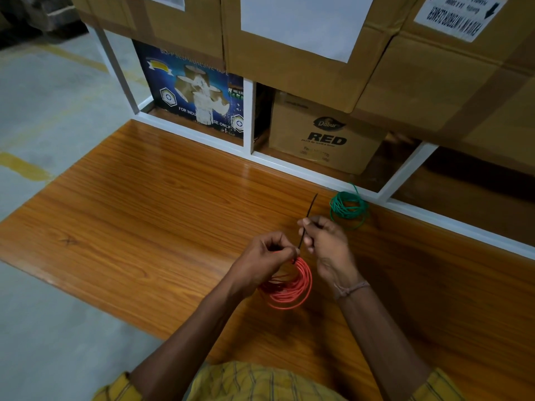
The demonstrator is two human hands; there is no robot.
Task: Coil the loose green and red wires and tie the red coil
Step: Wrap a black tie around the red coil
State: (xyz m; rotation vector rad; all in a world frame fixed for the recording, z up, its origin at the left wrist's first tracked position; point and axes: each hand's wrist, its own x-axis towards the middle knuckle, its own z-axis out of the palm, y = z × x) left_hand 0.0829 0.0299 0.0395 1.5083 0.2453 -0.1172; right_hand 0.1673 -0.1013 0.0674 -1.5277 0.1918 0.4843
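My left grip (267,253) pinches red coil (289,286) top; right grip (325,241) clenched on black cable tie (307,217), green coil (348,208) beyond.

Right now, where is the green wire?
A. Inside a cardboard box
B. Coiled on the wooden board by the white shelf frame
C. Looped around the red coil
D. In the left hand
B: the green wire lies coiled on the wooden board, apart from both hands and the red coil.

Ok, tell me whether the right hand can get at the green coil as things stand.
Probably yes. The green coil lies on bare wooden board just beyond the right hand, nothing between them. But that hand is pinching the black tie, so it would have to let go first.
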